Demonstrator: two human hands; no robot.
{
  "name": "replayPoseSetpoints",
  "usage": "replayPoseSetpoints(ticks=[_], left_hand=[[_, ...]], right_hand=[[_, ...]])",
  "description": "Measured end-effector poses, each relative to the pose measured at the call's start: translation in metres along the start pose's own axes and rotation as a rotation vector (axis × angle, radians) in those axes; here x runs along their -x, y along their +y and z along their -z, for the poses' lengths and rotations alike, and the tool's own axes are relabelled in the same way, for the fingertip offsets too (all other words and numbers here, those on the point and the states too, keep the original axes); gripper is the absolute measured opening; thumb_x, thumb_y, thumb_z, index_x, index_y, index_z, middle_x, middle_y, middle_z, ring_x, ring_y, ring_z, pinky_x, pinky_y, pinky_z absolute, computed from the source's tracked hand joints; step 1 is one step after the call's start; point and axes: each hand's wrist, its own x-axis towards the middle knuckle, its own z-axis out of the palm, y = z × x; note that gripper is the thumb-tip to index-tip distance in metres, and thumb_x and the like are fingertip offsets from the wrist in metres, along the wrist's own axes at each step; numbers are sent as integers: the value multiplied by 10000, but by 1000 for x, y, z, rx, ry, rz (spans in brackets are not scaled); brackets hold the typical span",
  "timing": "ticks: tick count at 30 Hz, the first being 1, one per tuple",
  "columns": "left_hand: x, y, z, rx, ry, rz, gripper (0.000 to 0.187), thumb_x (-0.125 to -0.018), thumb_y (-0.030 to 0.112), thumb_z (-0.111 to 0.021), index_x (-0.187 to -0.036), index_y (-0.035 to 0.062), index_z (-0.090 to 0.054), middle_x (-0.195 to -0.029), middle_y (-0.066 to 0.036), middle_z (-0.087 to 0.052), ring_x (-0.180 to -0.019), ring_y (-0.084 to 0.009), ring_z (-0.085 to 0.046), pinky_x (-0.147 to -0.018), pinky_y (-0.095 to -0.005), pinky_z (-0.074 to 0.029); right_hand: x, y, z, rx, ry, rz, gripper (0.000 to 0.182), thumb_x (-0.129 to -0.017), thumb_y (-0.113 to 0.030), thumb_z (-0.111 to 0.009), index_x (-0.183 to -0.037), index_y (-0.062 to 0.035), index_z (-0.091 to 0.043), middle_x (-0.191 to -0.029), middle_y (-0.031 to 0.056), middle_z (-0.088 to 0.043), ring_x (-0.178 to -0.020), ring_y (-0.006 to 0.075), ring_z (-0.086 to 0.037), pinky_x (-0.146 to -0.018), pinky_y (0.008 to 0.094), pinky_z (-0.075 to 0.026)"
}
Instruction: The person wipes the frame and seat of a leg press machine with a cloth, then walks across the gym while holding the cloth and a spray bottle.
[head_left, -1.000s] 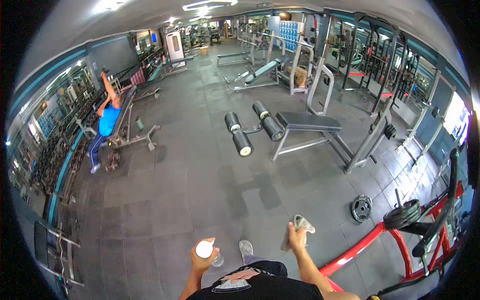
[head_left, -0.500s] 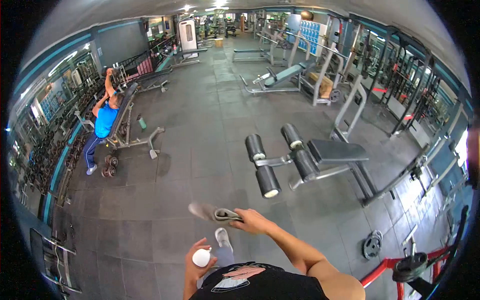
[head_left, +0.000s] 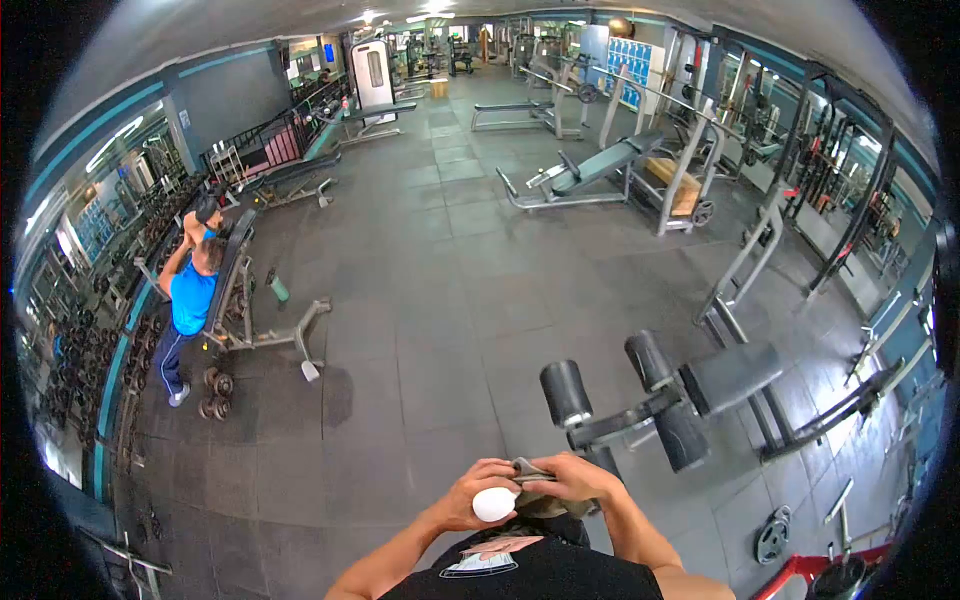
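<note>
Both my hands are close together in front of my black shirt, low in the view. My left hand (head_left: 468,496) is closed around a smooth white rounded object (head_left: 493,504); only its pale round end shows, so I cannot tell its kind. My right hand (head_left: 580,476) grips a folded grey cloth (head_left: 538,472), fingers bent over its edge. The left fingertips reach the cloth's near side, and part of the cloth hangs below the hands.
A padded leg machine with black foam rollers (head_left: 566,392) stands just ahead to the right. Left, a person in a blue top (head_left: 193,300) reclines on a bench, with dumbbells (head_left: 216,392) and a green bottle (head_left: 278,287) nearby. A weight plate (head_left: 773,538) lies at lower right.
My hands have come together: the left moved up and right with the white object, the right drew in with the cloth. The leg machine sits nearer. The person's raised arms have lowered behind the head.
</note>
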Motion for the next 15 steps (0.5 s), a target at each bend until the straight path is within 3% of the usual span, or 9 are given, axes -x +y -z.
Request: replayPoseSetpoints(ticks=[3, 5, 11, 15], left_hand=[[-70, -62, 43, 2, -87, -22, 398, -710, 230, -860, -1053, 116, -694, -1264, -118, -585, -1253, -336, -487, -1042, -460, -426], [-115, -105, 77, -30, -146, -14, 428, -702, 263, -864, -1072, 126, -697, -1286, -152, -551, -1259, -343, -476, -1051, -459, -417], [-239, -167, 208, -151, -194, 130, 512, -636, 215, -870, -1110, 157, -686, -1206, -173, -514, -1177, -350, -510, -1013, -433, -434], [-313, -215, 293, -379, -158, 57, 536, -587, 194, -872, -1090, 156, -689, -1102, -148, -513, -1077, -343, -531, -1001, -485, -418]], right_hand=[[-66, 34, 56, -104, 17, 55, 382, -901, -363, -643, -1034, -6, -647, -833, 234, -652, -750, 375, -620, -700, 442, -474], [-123, 60, 105, -41, -122, 12, 381, -882, -357, -660, -1019, -2, -642, -822, 229, -657, -755, 395, -620, -695, 447, -471], [-302, 77, 251, 348, -162, -5, 366, -833, -377, -705, -907, -25, -636, -765, 209, -647, -757, 423, -611, -657, 474, -462], [-422, 103, 314, 613, -217, 33, 319, -776, -272, -724, -1004, -53, -679, -867, 198, -694, -874, 400, -661, -778, 485, -521]])
